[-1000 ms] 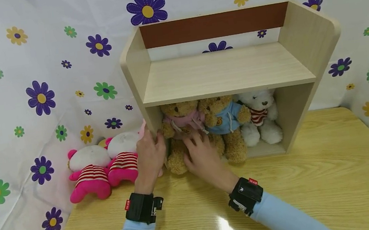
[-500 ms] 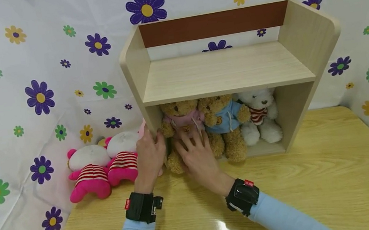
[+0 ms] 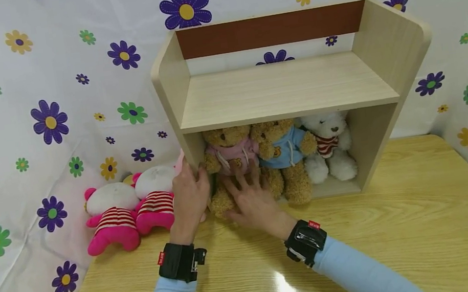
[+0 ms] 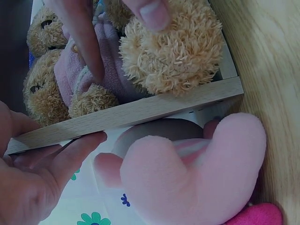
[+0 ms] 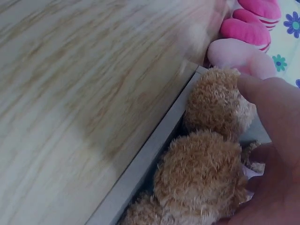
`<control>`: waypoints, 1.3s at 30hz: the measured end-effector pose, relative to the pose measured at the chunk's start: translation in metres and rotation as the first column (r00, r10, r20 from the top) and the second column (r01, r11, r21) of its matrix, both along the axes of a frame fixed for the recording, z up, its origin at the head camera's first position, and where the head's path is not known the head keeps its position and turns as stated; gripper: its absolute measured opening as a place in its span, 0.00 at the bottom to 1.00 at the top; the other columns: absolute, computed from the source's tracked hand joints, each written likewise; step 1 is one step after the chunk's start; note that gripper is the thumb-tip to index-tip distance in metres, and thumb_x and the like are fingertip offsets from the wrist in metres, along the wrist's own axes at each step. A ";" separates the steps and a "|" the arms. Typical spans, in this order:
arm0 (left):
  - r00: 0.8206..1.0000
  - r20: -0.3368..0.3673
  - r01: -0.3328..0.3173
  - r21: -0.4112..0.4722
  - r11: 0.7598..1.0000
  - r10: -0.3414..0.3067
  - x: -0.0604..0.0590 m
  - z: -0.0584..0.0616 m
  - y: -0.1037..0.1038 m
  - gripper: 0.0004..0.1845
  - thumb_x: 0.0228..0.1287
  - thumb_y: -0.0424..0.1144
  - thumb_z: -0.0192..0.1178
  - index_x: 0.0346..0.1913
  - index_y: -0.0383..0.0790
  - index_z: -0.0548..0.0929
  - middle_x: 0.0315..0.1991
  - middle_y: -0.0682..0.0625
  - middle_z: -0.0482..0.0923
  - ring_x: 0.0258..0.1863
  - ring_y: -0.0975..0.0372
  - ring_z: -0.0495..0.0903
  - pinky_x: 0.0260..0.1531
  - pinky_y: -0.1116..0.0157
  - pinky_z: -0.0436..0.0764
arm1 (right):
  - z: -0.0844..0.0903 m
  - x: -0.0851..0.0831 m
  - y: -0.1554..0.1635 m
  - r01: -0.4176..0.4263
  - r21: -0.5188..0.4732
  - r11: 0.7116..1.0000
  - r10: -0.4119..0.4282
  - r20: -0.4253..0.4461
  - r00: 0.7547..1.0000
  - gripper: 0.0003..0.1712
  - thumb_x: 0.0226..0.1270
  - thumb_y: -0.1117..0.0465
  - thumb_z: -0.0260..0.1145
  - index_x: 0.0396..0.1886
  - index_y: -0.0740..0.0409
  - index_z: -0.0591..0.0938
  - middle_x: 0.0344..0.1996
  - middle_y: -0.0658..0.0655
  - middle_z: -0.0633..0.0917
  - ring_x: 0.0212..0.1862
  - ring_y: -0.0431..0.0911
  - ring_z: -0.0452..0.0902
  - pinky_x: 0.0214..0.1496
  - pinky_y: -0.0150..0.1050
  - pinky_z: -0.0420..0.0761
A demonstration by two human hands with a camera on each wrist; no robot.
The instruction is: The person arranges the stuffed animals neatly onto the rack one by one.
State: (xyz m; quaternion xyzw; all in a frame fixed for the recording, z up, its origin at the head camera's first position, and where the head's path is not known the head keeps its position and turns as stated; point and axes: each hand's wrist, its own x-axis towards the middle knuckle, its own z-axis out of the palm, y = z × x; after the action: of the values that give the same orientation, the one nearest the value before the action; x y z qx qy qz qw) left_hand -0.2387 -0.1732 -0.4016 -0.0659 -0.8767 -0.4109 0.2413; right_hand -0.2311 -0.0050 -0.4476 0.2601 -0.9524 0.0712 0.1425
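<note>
My left hand point(image 3: 190, 196) grips the left side panel of a wooden shelf unit point(image 3: 286, 89); in the left wrist view the thumb and fingers lie on either side of that panel. Inside the lower compartment, at its left end, sits a brown teddy bear in a pink hoodie point(image 3: 232, 154). My right hand point(image 3: 256, 207) reaches onto this bear, spread fingers against its belly and legs. In the right wrist view the thumb rests by the bear's furry foot point(image 5: 218, 101). Beside it sits a brown teddy bear in a blue hoodie point(image 3: 287, 151).
A white bear in a striped top point(image 3: 329, 146) sits at the compartment's right. Pink plush toys point(image 3: 113, 226) in striped tops lean against the flowered cloth left of the shelf. A pale pink plush toy point(image 4: 192, 173) lies against the panel's outer side. Everything stands on a wooden table point(image 3: 361, 237).
My right hand has shifted slightly left and down over the pink-hoodie bear, with its fingers more spread. My left hand has stayed on the shelf panel.
</note>
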 end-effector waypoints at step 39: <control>0.999 0.008 0.037 -0.002 0.999 -0.037 0.000 -0.001 -0.002 0.29 0.78 0.38 0.51 0.77 0.33 0.62 0.62 0.29 0.79 0.51 0.42 0.87 0.42 0.45 0.88 | 0.000 -0.043 -0.013 0.062 -0.136 0.989 -0.022 0.272 0.962 0.49 0.71 0.38 0.61 0.83 0.53 0.56 0.83 0.62 0.50 0.78 0.79 0.41 0.71 0.74 0.65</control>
State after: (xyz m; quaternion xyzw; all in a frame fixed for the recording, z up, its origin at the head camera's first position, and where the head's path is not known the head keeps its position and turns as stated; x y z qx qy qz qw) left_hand -0.2384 -0.1749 -0.4025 -0.0809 -0.8767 -0.4147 0.2300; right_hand -0.2736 -0.0181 -0.4472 0.2167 -0.9606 0.1712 0.0311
